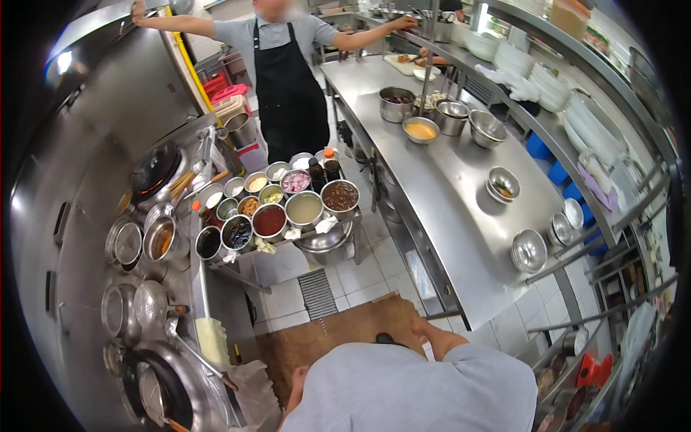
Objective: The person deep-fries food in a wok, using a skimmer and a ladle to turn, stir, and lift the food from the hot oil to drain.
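I look down over my own grey shirt [410, 392]. My right forearm [435, 337] bends in front of my body and my left arm [296, 381] shows only as a strip of skin beside the shirt. Both hands are tucked out of sight against my body, so what they hold is hidden. A brown floor mat [324, 338] lies just ahead of me, with a small dark object [389, 338] at its near edge.
A trolley [354, 248] carries several steel pots of sauces and seasonings. A wok range [155, 176] with ladles runs along the left. The steel counter [446, 209] on the right holds bowls. A person in a black apron [288, 86] stands ahead, arms spread.
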`<state>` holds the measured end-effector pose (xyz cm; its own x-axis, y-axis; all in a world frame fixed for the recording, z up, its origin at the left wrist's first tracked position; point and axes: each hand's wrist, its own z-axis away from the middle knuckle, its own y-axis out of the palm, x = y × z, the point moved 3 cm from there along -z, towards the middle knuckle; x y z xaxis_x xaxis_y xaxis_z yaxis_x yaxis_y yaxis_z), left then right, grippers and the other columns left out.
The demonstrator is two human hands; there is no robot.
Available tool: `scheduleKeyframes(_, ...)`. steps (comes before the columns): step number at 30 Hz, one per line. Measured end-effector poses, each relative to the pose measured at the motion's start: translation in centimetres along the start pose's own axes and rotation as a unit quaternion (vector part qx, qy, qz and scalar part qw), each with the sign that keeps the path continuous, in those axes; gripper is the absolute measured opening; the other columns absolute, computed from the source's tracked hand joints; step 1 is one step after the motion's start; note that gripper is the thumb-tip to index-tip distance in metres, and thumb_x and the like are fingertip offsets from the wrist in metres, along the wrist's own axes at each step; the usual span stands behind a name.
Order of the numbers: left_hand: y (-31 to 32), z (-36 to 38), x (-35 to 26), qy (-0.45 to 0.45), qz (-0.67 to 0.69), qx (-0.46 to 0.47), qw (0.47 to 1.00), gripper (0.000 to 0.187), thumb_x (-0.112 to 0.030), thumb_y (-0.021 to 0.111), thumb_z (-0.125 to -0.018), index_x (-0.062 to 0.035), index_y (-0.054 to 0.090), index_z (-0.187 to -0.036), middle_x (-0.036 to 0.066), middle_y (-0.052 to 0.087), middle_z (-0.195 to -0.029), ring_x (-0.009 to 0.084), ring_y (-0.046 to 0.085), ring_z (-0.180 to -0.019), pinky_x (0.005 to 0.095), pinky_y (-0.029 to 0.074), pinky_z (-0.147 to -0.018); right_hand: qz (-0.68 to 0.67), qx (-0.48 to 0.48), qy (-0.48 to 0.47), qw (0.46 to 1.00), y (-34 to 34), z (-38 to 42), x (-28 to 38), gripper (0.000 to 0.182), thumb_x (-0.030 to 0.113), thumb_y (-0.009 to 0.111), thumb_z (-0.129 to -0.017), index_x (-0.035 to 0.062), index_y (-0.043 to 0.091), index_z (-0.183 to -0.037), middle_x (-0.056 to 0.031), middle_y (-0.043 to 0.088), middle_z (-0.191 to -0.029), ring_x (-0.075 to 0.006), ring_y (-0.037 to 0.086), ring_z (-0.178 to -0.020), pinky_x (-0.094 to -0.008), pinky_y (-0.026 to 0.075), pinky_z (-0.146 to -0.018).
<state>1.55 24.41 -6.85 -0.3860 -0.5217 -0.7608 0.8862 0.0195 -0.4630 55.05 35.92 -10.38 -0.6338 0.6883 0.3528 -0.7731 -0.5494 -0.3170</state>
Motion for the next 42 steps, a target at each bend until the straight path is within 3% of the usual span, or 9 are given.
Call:
scheduleKeyframes(10, 1.1, 6.7, 3.0, -0.004, 0.124, -0.053, 0.991, 0.026, -0.026, 0.051, -0.09, -0.0036, 0.06, -0.1, 0.01, 0.064, -0.095, 0.0238, 0.061, -0.088, 0.0345, 0.048, -0.081, -0.126, 0.05, -0.125, 0.983, -2.4, -1.9, 7.0, 0.025, 0.008, 0.051, -0.084, 0.0034, 0.052, -0.108, -0.0121, 0.06, -0.077, -0.0199, 0.06, -0.058, -0.0368, 0.051, -0.047)
scheduleKeyframes(14, -1.3, 14.9, -4.5, -0.21, 0.148, -0.111, 0.96, 0.021, -0.025, 0.05, -0.089, -0.0061, 0.059, -0.092, 0.008, 0.062, -0.087, 0.0238, 0.06, -0.08, 0.0429, 0.049, -0.074, -0.051, 0.077, -0.13, 0.987, -2.1, -3.2, 9.7, 0.026, 0.008, 0.052, -0.085, 0.004, 0.049, -0.11, -0.0117, 0.059, -0.075, -0.0212, 0.06, -0.058, -0.039, 0.051, -0.048)
scheduleKeyframes(18, -2.1, 17.1, 1.9, -0.255, 0.53, -0.279, 0.759, 0.017, -0.03, 0.049, -0.089, -0.0131, 0.051, -0.089, 0.004, 0.056, -0.082, 0.0199, 0.057, -0.077, 0.0419, 0.049, -0.067, 0.053, 0.133, -0.082, 0.986, -1.0, -4.4, 12.3, 0.029, 0.017, 0.057, -0.084, 0.0084, 0.049, -0.11, -0.012, 0.06, -0.084, -0.0257, 0.062, -0.063, -0.0406, 0.055, -0.054)
scheduleKeyframes(22, -7.1, 16.7, 5.0, -0.228, 0.54, -0.429, 0.688, 0.019, -0.031, 0.046, -0.089, -0.0154, 0.051, -0.099, 0.004, 0.055, -0.095, 0.0231, 0.055, -0.08, 0.042, 0.048, -0.069, 0.082, 0.222, -0.017, 0.971, 3.8, -3.0, 19.3, 0.04, 0.023, 0.059, -0.083, 0.011, 0.046, -0.119, -0.0127, 0.059, -0.097, -0.027, 0.062, -0.08, -0.0449, 0.055, -0.061)
scheduleKeyframes(26, -13.4, 12.7, 8.7, -0.172, 0.687, -0.388, 0.591, 0.049, -0.048, 0.041, -0.091, -0.0136, 0.04, -0.126, 0.011, 0.043, -0.132, 0.0325, 0.055, -0.101, 0.0463, 0.048, -0.079, 0.315, 0.266, -0.289, 0.864, 16.0, -0.2, 31.8, 0.06, 0.034, 0.059, -0.084, 0.0148, 0.037, -0.136, -0.0071, 0.057, -0.102, -0.0201, 0.056, -0.092, -0.0335, 0.051, -0.061)
scheduleKeyframes(32, -20.0, 6.4, 0.5, -0.071, 0.708, -0.183, 0.678, 0.052, -0.048, 0.031, -0.095, -0.0086, 0.037, -0.128, 0.017, 0.054, -0.119, 0.0309, 0.057, -0.102, 0.0464, 0.047, -0.085, 0.277, 0.459, -0.352, 0.767, 33.1, 17.1, 47.5, 0.06, 0.037, 0.058, -0.087, 0.0085, 0.036, -0.136, -0.0097, 0.056, -0.111, -0.0161, 0.055, -0.095, -0.0302, 0.05, -0.073)
scheduleKeyframes(34, -19.2, 4.6, -2.7, -0.073, 0.67, -0.149, 0.723, 0.041, -0.041, 0.036, -0.096, -0.0084, 0.042, -0.121, 0.015, 0.059, -0.107, 0.0281, 0.06, -0.095, 0.043, 0.05, -0.079, 0.259, 0.307, -0.495, 0.771, 38.4, 16.7, 49.9, 0.068, 0.042, 0.054, -0.087, -0.0002, 0.033, -0.136, -0.0159, 0.051, -0.127, -0.0224, 0.055, -0.107, -0.0357, 0.047, -0.086)
scheduleKeyframes(38, -18.7, 4.3, -12.2, -0.029, 0.587, -0.05, 0.807, 0.028, -0.027, 0.045, -0.095, -0.0071, 0.045, -0.115, 0.011, 0.061, -0.096, 0.0238, 0.062, -0.087, 0.0359, 0.053, -0.072, -0.076, 0.5, -0.18, 0.844, 41.6, 20.6, 53.5, 0.032, 0.042, 0.059, -0.085, 0.0158, 0.047, -0.098, -0.0018, 0.044, -0.075, -0.0124, 0.044, -0.058, -0.0339, 0.043, -0.05)
scheduleKeyframes(42, -19.4, 2.7, -14.9, -0.013, 0.491, 0.011, 0.871, 0.023, -0.019, 0.046, -0.094, -0.0058, 0.05, -0.112, 0.012, 0.062, -0.097, 0.0224, 0.062, -0.084, 0.0341, 0.053, -0.069, 0.043, 0.398, -0.248, 0.882, 40.5, 20.2, 55.7, 0.023, 0.028, 0.058, -0.086, 0.012, 0.045, -0.097, 0.0016, 0.04, -0.061, -0.0107, 0.042, -0.049, -0.0291, 0.04, -0.04)
